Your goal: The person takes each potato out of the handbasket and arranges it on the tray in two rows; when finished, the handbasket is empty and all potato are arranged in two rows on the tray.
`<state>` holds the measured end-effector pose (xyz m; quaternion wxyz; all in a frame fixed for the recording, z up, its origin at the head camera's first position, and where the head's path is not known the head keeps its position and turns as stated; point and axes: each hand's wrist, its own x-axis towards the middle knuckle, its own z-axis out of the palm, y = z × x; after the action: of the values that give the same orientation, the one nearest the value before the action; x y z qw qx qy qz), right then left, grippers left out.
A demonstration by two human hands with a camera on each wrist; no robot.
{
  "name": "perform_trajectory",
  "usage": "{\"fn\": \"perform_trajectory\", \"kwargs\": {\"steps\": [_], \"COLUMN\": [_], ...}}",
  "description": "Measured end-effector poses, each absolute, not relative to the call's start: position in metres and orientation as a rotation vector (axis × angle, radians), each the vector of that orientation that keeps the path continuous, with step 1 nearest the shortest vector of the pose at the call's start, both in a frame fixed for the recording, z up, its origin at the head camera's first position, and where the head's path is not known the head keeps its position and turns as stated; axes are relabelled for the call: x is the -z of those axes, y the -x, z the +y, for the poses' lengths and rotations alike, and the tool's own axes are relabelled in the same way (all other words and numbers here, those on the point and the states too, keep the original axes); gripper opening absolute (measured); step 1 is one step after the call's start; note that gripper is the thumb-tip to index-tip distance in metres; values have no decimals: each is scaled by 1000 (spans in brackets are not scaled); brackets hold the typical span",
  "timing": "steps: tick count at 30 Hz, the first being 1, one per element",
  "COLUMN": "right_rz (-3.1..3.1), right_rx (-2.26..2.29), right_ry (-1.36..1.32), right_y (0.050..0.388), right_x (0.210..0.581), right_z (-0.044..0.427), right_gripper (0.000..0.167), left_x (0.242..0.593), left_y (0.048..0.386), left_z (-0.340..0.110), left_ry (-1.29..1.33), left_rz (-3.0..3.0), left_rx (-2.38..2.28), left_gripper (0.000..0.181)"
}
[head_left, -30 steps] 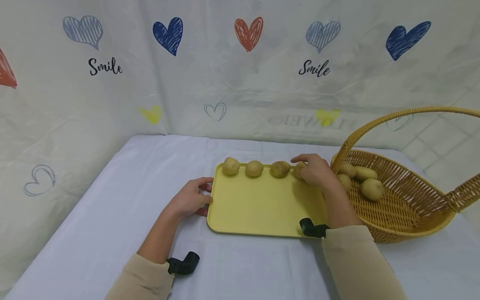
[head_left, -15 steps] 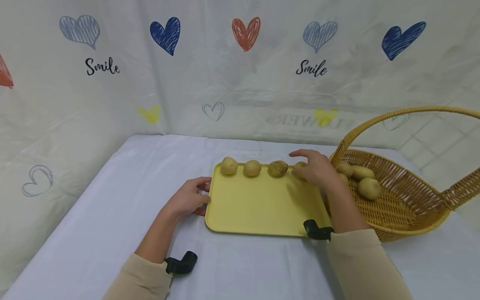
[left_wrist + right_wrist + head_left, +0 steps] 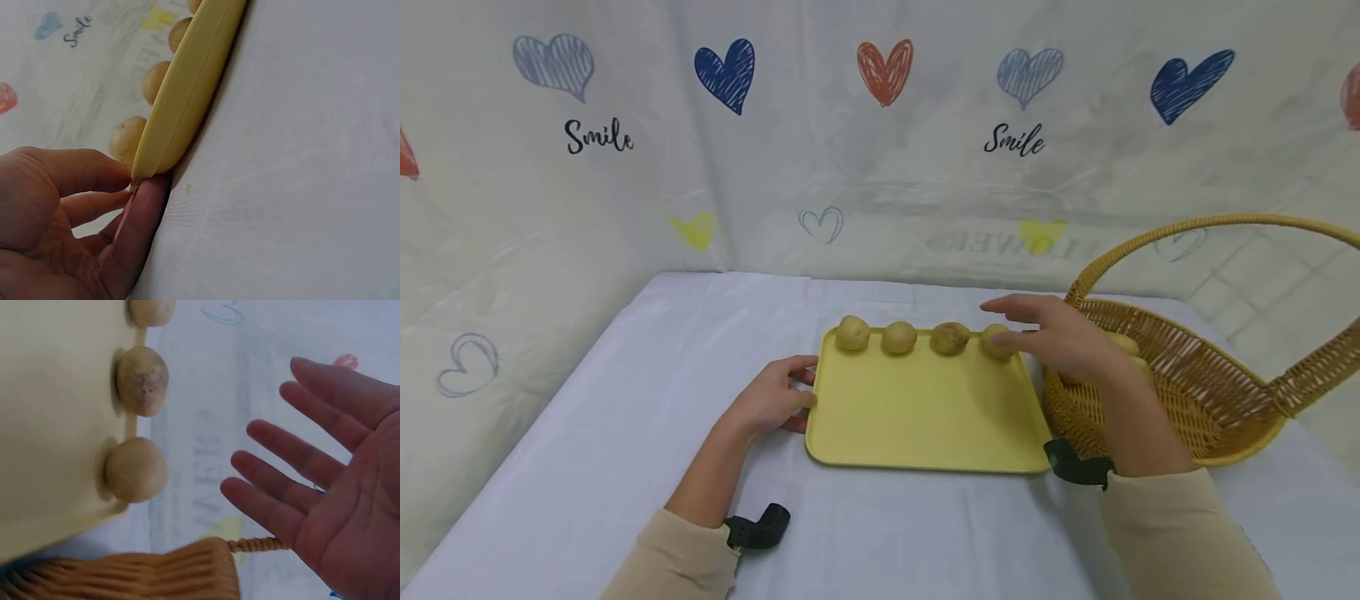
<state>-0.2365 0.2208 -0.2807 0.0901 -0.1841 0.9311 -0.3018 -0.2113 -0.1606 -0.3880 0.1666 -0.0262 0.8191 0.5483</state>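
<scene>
Along the far edge of a yellow tray (image 3: 925,408) sit several potatoes in a row. The rightmost potato (image 3: 996,343) is partly behind my right thumb in the head view. My right hand (image 3: 1063,337) hovers beside it, above the basket's near-left rim; its fingers are spread straight, and the right wrist view shows them apart from the potato. With thumb and fingers, my left hand (image 3: 772,398) pinches the tray's left edge. In the left wrist view the thumb is on one side of the rim (image 3: 150,159) and a finger on the other.
A wicker basket (image 3: 1247,450) with a tall arched handle (image 3: 1210,221) stands right of the tray, close to its edge. Some potatoes lie inside, mostly hidden by my right hand. White cloth (image 3: 865,533) covers the table; a curtain printed with hearts hangs behind.
My right hand has let go of the rightmost potato and moved right, toward the basket, its fingers opening out. My left hand stays at the tray edge. The view has shifted slightly.
</scene>
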Motion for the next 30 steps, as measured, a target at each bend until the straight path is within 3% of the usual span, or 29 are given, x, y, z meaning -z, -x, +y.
{"fn": "perform_trajectory", "kwargs": {"steps": [30], "right_rz": [2743], "right_rx": [719], "right_ry": [546], "right_y": [226], "right_x": [228], "right_z": [263], "right_gripper": [36], "left_x": [388], "left_y": [209], "left_z": [-161], "left_ry": [65], "left_rz": [2333], "left_rx": [-1589], "left_gripper": [70]}}
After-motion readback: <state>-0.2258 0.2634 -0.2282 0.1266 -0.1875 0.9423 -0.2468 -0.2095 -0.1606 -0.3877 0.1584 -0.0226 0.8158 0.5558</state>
